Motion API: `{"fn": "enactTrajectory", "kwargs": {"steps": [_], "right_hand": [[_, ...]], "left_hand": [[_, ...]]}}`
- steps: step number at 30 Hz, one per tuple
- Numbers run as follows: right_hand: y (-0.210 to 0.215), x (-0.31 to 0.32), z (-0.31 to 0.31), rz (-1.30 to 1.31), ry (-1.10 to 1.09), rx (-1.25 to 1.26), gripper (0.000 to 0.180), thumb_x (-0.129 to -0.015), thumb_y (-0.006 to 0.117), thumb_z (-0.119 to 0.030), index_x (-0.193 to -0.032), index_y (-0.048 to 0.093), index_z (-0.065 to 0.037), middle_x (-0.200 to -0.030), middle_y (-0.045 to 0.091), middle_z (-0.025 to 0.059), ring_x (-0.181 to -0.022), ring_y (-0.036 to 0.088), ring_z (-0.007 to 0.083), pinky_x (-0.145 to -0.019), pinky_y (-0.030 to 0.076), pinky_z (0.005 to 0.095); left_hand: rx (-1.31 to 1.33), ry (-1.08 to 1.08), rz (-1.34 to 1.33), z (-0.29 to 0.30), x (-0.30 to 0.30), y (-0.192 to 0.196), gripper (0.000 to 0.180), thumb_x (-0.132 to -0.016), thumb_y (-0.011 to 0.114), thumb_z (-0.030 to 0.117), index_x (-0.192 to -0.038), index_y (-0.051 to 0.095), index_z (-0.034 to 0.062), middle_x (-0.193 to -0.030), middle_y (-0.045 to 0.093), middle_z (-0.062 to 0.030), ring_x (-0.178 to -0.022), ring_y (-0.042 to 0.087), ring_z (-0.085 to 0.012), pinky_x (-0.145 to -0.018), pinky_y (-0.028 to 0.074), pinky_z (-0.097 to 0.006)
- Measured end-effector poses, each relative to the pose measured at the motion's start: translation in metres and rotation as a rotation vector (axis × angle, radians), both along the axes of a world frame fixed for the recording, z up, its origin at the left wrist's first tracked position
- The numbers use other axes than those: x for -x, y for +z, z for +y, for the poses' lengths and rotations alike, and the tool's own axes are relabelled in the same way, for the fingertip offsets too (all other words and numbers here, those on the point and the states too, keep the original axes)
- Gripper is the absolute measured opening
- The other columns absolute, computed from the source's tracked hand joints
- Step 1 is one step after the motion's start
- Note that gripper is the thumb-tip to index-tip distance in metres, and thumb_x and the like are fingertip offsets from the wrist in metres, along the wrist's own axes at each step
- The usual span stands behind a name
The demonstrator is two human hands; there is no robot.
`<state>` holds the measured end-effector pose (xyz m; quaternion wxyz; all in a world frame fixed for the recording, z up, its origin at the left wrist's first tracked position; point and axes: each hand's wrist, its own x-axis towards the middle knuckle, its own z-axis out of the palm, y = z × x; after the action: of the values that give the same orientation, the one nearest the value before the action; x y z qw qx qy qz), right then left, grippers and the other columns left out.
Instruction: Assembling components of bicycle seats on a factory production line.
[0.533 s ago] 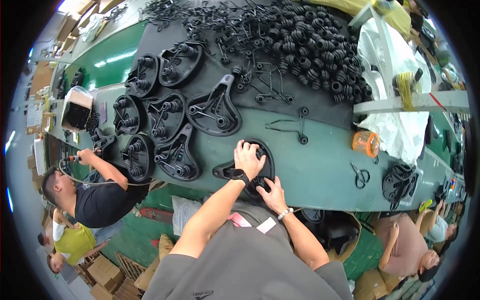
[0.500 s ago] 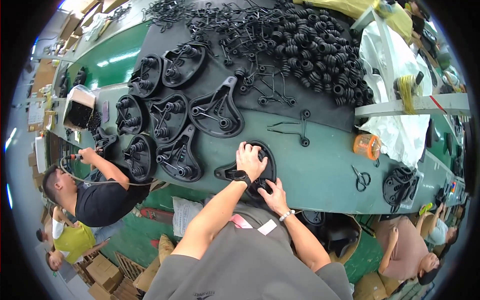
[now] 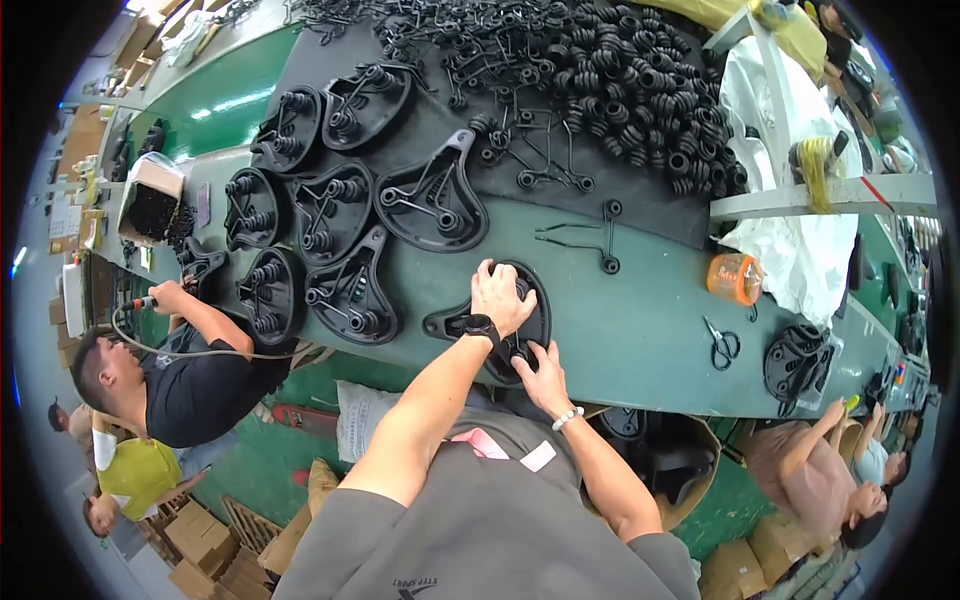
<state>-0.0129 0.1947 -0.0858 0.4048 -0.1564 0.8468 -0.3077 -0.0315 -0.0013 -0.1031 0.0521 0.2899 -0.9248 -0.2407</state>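
A black bicycle saddle (image 3: 542,318) lies underside up near the front edge of the table, its narrow nose pointing left. My left hand (image 3: 499,300) is bent over its middle, fingers curled onto the fittings there; the palm hides most of them. At the saddle's near side, my right hand (image 3: 541,380) grips by a black coil spring, thumb and fingers closed around that part. Beyond my hands, a loose wire rail frame (image 3: 609,237) with round ends rests on the green tabletop. Left of it sit several saddles (image 3: 432,205) with rails and springs on them.
Black springs (image 3: 650,90) are heaped at the back, beside a tangle of wire frames (image 3: 470,50). To the right are an orange jar (image 3: 735,278), scissors (image 3: 722,344) and stacked black parts (image 3: 797,365). A co-worker (image 3: 200,385) with a corded tool works at left.
The whole view has shifted slightly. Both my hands stay on the saddle, the right one still at the near spring. A co-worker at the far right has raised an arm toward the table.
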Motion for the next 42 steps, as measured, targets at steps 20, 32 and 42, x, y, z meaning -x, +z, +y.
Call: {"fn": "enactTrajectory", "kwargs": {"steps": [20, 32, 42], "right_hand": [[-0.068, 0.088, -0.043, -0.153, -0.097, 0.215, 0.122, -0.08, 0.088, -0.042, -0.162, 0.012, 0.004, -0.154, 0.043, 0.0284, -0.136, 0.051, 0.0336, -0.112, 0.044, 0.0377], [-0.027, 0.015, -0.026, -0.17, -0.484, 0.303, 0.087, -0.089, 0.082, -0.033, -0.152, 0.036, 0.005, -0.143, 0.055, 0.0174, -0.127, 0.055, 0.0271, -0.111, 0.042, 0.038], [0.086, -0.014, -0.071, -0.104, -0.706, 0.559, 0.067, -0.101, 0.062, -0.037, -0.156, 0.033, -0.013, -0.148, 0.049, 0.0107, -0.133, 0.05, 0.0274, -0.102, 0.044, 0.0523]], "left_hand": [[-0.972, 0.786, -0.141, 0.032, -0.169, 0.002, 0.072, -0.092, 0.071, 0.058, -0.119, 0.06, -0.0073, -0.11, 0.068, -0.0134, -0.092, 0.063, -0.0244, -0.087, 0.051, -0.038], [-1.148, 0.752, -0.14, 0.034, -0.134, 0.021, 0.143, -0.059, 0.091, 0.066, -0.149, 0.019, -0.0185, -0.146, 0.049, -0.0351, -0.137, 0.053, -0.0403, -0.116, 0.042, -0.04], [-1.071, 0.366, 0.147, -0.08, -0.136, 0.126, 0.123, -0.064, 0.087, 0.065, -0.148, 0.034, -0.0079, -0.143, 0.053, -0.0304, -0.132, 0.055, -0.0417, -0.114, 0.043, -0.046]]}}
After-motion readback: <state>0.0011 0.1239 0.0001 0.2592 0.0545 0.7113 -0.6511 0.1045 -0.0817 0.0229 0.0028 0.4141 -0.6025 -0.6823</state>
